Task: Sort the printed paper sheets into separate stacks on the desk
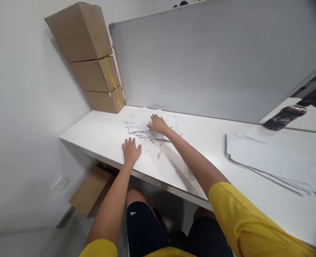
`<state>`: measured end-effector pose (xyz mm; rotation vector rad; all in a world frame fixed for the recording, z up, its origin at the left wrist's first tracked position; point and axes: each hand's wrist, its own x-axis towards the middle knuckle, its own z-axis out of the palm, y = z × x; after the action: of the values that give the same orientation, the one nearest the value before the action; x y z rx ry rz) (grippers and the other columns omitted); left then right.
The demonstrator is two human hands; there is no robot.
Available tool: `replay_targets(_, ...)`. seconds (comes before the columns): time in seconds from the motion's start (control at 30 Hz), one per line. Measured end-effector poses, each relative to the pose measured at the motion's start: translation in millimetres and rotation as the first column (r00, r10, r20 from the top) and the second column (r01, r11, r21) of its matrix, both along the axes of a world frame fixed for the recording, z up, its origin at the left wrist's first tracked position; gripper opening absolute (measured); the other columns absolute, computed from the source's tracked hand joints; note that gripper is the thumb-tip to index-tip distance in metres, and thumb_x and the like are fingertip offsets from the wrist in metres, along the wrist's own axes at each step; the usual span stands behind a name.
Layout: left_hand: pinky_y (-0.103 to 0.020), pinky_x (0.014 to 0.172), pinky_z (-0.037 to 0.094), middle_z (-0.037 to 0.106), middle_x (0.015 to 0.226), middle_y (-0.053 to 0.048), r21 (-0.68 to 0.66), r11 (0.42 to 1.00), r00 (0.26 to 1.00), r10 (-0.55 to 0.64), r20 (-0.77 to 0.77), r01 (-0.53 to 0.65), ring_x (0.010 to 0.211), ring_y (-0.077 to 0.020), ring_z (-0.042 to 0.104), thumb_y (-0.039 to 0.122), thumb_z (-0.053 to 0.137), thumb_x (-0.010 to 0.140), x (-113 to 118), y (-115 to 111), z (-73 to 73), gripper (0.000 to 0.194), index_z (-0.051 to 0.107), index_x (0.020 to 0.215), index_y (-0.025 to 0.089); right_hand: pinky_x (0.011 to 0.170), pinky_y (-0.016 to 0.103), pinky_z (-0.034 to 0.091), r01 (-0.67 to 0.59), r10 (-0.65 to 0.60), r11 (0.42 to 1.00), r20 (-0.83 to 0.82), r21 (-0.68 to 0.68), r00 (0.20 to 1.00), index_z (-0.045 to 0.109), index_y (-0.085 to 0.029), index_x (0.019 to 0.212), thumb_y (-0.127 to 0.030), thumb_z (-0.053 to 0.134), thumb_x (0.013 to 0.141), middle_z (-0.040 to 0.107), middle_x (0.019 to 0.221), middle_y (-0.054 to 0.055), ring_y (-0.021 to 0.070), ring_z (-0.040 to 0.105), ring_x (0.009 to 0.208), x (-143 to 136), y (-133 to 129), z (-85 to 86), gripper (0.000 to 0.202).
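Observation:
A loose heap of torn paper scraps (142, 131) lies on the white table (198, 125) near the whiteboard. My right hand (158, 125) rests over the heap with its fingers spread, touching the paper on top. My left hand (131, 151) lies flat on the tabletop just in front of the heap, fingers apart, holding nothing. A few small bits of paper (159, 154) are scattered on the table between the heap and the front edge.
Stacked cardboard boxes (99, 75) stand at the back left corner against the wall. A whiteboard (214, 60) leans along the table's back. On the right lie a stack of white sheets (265, 157) and a dark drink bottle (285, 117). Another cardboard box (91, 192) sits below the table.

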<state>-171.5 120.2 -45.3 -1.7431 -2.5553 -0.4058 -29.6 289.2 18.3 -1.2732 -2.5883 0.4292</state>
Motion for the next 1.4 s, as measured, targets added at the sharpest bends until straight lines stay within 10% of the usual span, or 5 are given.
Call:
replay_targets(0.2,-0.054,0.12,0.019,0.034,0.157,-0.014,0.009,1.0,1.0,0.012,0.006,-0.012,0.148,-0.0348,0.023,0.042,0.04,0.094,0.8,-0.4,-3.9,0.06,0.042,0.147,0.013,0.099,0.041,0.039,0.094,-0.094,0.996,0.046,0.013,0.995,0.045,-0.006,0.139,-0.045,0.054,0.091,0.056,0.137,0.024,0.0324,0.05,0.124,-30.9,33.7,-12.5,0.062)
replay_targets(0.47,-0.054,0.121,0.017,0.032,0.158,-0.014,0.005,1.0,0.999,0.007,0.042,-0.007,0.149,-0.0341,0.021,0.043,0.037,0.095,2.7,-2.3,-1.9,0.063,0.04,0.148,0.011,0.071,0.029,0.037,0.039,-0.043,0.995,0.038,0.089,0.998,0.069,-0.016,0.094,-0.025,0.04,0.096,0.071,0.104,0.013,0.0236,0.059,0.096,-1.2,22.6,-9.6,0.03)
replay_targets(0.8,-0.053,0.12,0.018,0.033,0.158,-0.013,0.019,1.0,0.999,0.003,0.035,-0.004,0.148,-0.0339,0.022,0.045,0.035,0.094,2.8,-3.0,-1.1,0.062,0.042,0.148,0.013,0.07,0.032,0.037,-0.132,0.163,0.89,-0.034,0.436,0.986,0.061,-0.019,0.075,-0.043,0.042,0.098,0.065,0.076,0.009,0.0223,0.056,0.08,65.7,-53.9,31.6,0.038)
replay_targets(1.13,-0.05,0.12,0.015,0.029,0.16,-0.012,0.018,0.999,0.998,-0.049,0.032,0.048,0.15,-0.0332,0.018,0.033,0.039,0.093,-2.6,-1.1,-1.6,0.059,0.039,0.15,0.016,0.064,0.029,0.036,-0.622,0.636,0.748,0.02,0.231,0.772,0.056,-0.021,0.066,-0.048,0.034,0.102,0.061,0.065,0.004,0.0166,0.053,0.065,108.8,-174.4,-9.5,0.05)
replay_targets(1.4,-0.037,0.109,0.038,0.065,0.127,-0.011,0.327,0.941,0.897,-0.068,0.438,-0.088,0.125,-0.0258,0.054,0.029,0.041,0.092,-12.9,-0.8,0.4,0.039,0.065,0.12,0.017,0.069,0.034,0.042,-0.124,0.288,0.898,-0.352,0.421,0.89,0.061,-0.02,0.075,-0.031,0.037,0.101,0.064,0.073,0.008,0.0213,0.056,0.074,133.4,-234.9,-29.1,0.038)
